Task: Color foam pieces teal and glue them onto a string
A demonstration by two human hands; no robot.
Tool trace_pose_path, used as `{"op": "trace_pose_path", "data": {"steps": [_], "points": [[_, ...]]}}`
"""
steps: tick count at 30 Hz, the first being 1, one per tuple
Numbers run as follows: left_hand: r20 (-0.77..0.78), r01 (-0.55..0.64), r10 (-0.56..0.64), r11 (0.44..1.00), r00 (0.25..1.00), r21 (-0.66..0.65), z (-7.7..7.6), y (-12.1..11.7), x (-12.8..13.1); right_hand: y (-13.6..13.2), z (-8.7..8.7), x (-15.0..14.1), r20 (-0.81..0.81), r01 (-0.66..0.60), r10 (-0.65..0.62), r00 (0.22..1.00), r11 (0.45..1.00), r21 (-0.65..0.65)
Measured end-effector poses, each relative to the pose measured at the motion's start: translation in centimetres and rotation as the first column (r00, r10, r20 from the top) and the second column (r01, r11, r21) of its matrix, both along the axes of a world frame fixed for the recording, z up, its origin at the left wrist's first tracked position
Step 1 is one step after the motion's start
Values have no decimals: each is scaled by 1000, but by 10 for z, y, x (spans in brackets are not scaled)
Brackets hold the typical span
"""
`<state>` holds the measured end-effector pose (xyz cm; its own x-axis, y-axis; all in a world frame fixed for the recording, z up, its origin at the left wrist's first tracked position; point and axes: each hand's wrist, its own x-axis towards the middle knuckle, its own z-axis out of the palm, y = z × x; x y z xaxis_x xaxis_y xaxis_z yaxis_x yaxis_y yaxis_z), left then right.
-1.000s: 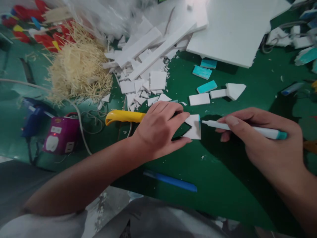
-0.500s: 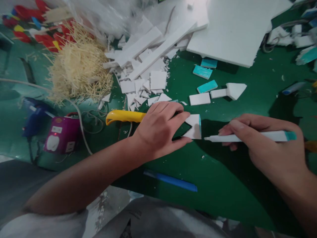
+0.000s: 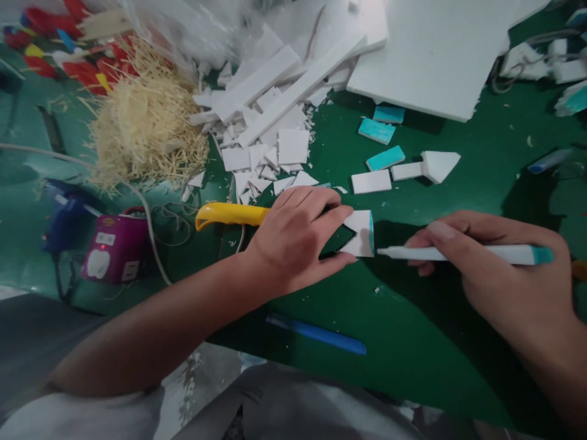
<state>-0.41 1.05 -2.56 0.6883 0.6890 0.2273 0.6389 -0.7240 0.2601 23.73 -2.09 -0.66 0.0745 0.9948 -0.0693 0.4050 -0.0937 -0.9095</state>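
My left hand (image 3: 298,238) lies over the green tabletop, its thumb and fingers closed on a white foam piece (image 3: 364,235) with a V-shaped notch and a turquoise right edge. A white marker pen (image 3: 490,252) with a turquoise end is pinched in my right hand (image 3: 509,269). Its tip points left, close to the lower right corner of the foam piece; I cannot tell whether they touch. Partly under my left hand lies a yellow-handled tool (image 3: 232,215), its far end hidden.
Behind are a white foam arrow (image 3: 435,166), turquoise-coloured foam blocks (image 3: 385,158), white offcuts (image 3: 293,146) and a large foam board (image 3: 426,61). To the left are straw (image 3: 147,122), a purple power box (image 3: 117,247) and a blue glue gun (image 3: 68,214). A blue strip (image 3: 316,335) lies in front.
The marker tip has shifted very slightly relative to the foam piece's edge. My left hand keeps its hold, and the view has moved a little.
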Motion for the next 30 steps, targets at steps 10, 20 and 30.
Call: {"op": "trace_pose_path", "data": {"steps": [10, 20, 30], "points": [[-15, -7, 7, 1000, 1000, -15, 1, 0, 1, -2, -3, 3, 7, -46, 46, 999, 999, 5], [-23, -16, 15, 999, 1000, -38, 2, 1, 1, -4, -5, -5, 37, 66, -65, 997, 998, -22], [-15, -10, 10, 1000, 1000, -21, 1, 0, 0, 0, -4, 0, 24, 29, -29, 999, 999, 22]]}}
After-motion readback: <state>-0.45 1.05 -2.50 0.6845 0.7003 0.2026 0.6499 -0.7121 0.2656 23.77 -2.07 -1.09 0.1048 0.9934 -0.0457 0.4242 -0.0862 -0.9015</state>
